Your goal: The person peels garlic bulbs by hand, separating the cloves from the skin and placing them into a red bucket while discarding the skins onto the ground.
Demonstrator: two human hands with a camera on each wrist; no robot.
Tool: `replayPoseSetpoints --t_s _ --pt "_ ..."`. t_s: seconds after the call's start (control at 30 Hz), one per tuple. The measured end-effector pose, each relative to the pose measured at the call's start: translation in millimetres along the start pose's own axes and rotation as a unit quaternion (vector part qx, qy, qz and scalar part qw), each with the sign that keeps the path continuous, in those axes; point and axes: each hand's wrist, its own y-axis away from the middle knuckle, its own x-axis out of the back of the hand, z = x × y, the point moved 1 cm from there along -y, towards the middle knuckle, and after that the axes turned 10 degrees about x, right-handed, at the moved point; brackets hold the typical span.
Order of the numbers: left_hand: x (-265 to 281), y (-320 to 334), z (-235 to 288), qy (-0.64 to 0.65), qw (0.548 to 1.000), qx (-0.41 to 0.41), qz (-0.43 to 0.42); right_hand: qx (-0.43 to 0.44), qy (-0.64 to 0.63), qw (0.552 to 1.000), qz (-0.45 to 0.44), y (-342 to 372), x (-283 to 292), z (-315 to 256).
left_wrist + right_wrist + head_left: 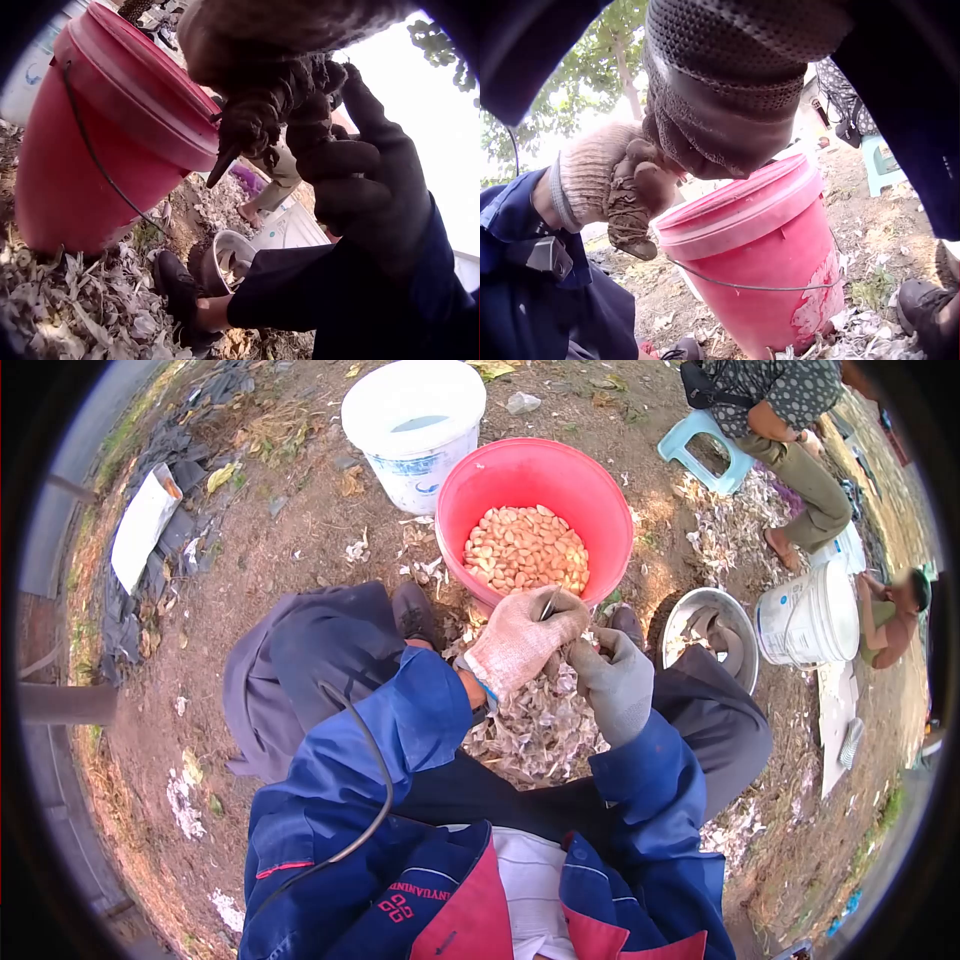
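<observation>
Both hands meet over the near rim of a red bucket (465, 490), which holds many peeled garlic cloves (525, 550). My left hand (525, 643), in a pale, soiled knit glove, grips a small blade (548, 603); its dark pointed tip (223, 166) sticks out past the fingers in the left wrist view. On my right hand (617, 685) is a grey coated glove, the fingers curled close against the left. They pinch a garlic clove (682, 177), mostly hidden by the gloves. Papery garlic skins (535, 735) lie heaped below the hands, between the legs.
Behind the red bucket stands a white bucket (415, 435). A metal basin (745, 655) sits by the right knee, beside another white bucket (805, 615). Farther right, a person (780, 410) sits near a light blue stool (705, 450); another person (885, 625) is beyond.
</observation>
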Motion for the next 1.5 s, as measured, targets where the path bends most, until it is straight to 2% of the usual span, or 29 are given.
replayPoseSetpoints --t_s 0.03,0.1,0.23,0.33,0.53,0.6,0.73,0.8,0.93,1.03,1.17,1.23,1.37,1.43,1.47,1.5 --pt "-0.1 -1.9 -2.5 0.0 1.0 0.0 0.0 0.0 0.0 1.0 0.0 -1.2 1.3 3.9" --pt "0.2 -5.6 -7.2 -0.082 0.994 -0.065 0.034 0.024 0.032 0.999 0.003 -3.5 5.5 13.0" --pt "-0.7 -3.9 -8.2 -0.1 0.994 -0.04 0.036 0.018 -0.017 1.0 -0.013 0.5 4.5 13.9" --pt "-0.9 -5.9 -10.2 -0.07 0.996 -0.038 0.049 0.019 0.002 1.0 0.01 1.7 -1.5 16.6" --pt "0.7 -3.2 -4.1 0.036 0.998 0.035 0.023 0.066 0.035 0.997 0.01 1.7 -2.9 26.7" --pt "2.1 3.1 4.1 0.061 0.994 0.086 0.008 0.054 0.011 0.998 -0.006 2.7 -2.3 25.4" --pt "8.2 -1.8 -3.3 0.126 0.987 0.096 -0.012 0.06 -0.012 0.998 -0.006 4.2 -3.8 21.5" --pt "9.6 1.7 1.7 0.157 0.976 0.142 -0.049 0.095 -0.019 0.995 -0.007 2.3 -3.2 24.1" --pt "12.7 -6.3 -8.8 0.194 0.971 0.118 -0.072 0.046 -0.077 0.996 -0.016 4.2 0.2 6.5" --pt "11.0 -7.0 -9.6 0.244 0.958 0.128 -0.084 0.018 -0.137 0.99 -0.016 -2.6 2.3 18.2" --pt "8.3 -2.6 -4.8 0.247 0.956 0.128 -0.091 0.047 -0.137 0.989 0.033 -1.6 -0.3 22.9" --pt "8.3 -1.9 -5.0 0.254 0.953 0.13 -0.102 0.042 -0.193 0.98 -0.039 -3.6 7.9 26.8" --pt "10.4 -3.5 -6.8 0.26 0.947 0.131 -0.134 0.012 -0.233 0.968 -0.095 -8.9 15.0 26.6" --pt "10.0 -3.3 -7.3 0.267 0.944 0.123 -0.153 -0.013 -0.314 0.939 -0.137 -14.0 16.3 30.7" --pt "9.0 -2.9 -7.4 0.269 0.942 0.12 -0.162 -0.013 -0.315 0.939 -0.136 -15.7 18.9 33.6" --pt "8.0 -2.4 -6.5 0.271 0.94 0.117 -0.173 -0.019 -0.365 0.915 -0.168 -17.5 20.9 36.5"
